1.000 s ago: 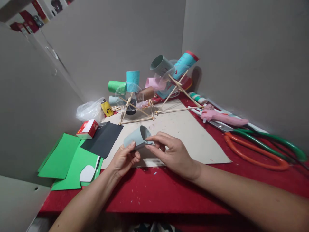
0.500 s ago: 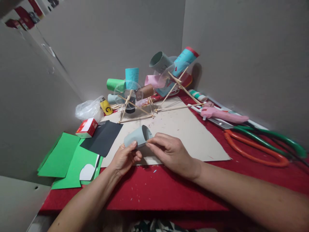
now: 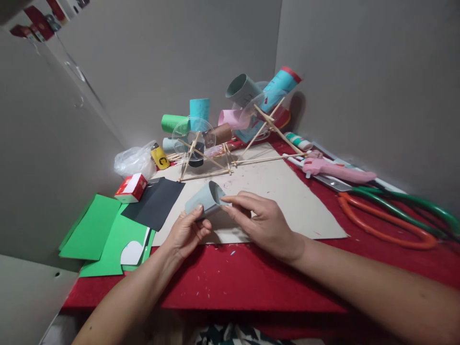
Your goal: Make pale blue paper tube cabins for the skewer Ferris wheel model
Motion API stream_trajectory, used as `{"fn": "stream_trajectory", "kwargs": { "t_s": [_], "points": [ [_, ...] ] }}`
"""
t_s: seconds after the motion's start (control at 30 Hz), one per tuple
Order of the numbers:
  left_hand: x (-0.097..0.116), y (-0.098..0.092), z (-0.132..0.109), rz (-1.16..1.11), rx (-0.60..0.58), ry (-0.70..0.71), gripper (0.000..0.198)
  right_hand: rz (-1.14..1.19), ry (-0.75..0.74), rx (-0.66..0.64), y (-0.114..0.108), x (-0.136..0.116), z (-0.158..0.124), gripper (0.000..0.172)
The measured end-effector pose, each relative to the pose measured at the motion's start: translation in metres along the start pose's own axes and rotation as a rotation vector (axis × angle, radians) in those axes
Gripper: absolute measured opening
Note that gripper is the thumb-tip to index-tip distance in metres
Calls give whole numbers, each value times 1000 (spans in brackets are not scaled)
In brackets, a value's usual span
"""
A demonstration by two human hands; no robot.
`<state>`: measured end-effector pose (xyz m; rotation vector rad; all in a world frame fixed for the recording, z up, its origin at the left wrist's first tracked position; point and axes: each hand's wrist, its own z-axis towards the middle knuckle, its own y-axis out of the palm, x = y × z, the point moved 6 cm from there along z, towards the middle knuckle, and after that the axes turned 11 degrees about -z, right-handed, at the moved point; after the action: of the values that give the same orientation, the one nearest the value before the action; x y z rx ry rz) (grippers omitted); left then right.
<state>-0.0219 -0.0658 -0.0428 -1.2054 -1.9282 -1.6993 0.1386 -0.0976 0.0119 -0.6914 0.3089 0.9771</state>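
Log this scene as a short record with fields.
left hand: holds the grey paper tube at its near end
right hand: fingertips pinch the tube's open rim
under them: cardboard sheet on red table cover
left side: black paper, green paper, red box
right side: pink glue gun, orange-handled scissors
back: stick-and-tube models

The left hand (image 3: 187,233) and right hand (image 3: 264,223) together pinch a grey paper tube (image 3: 205,200) above a beige cardboard sheet (image 3: 287,201); black paper (image 3: 156,203) and green paper (image 3: 95,227) lie left; a pink glue gun (image 3: 334,168) and scissors (image 3: 391,215) lie right on the red table (image 3: 233,278).
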Motion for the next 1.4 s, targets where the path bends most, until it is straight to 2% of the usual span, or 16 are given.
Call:
{"fn": "stream_trajectory", "kwargs": {
  "t_s": [0.23, 0.63, 0.8, 1.17, 1.27, 1.4],
  "points": [
    [-1, 1, -1, -18, 23, -2, 24, -198, -148, 38, -1, -13, -6, 18],
    [-6, 4, -4, 52, -16, 14, 31, -197, -174, 42, 1, -13, -6, 15],
    [-7, 4, -3, 46, -9, 11, 32, -151, -116, -33, 5, -9, -5, 17],
    [-7, 2, 0, 24, -10, -3, 31, 127, 153, -180, 13, 5, 1, 18],
    [-5, 2, -1, 3, -11, -11, 29, 158, 143, -112, 10, 7, 2, 15],
    [-1, 1, -2, -39, -2, 6, 28, 86, 66, 22, 2, 6, 1, 13]
  ]
}}
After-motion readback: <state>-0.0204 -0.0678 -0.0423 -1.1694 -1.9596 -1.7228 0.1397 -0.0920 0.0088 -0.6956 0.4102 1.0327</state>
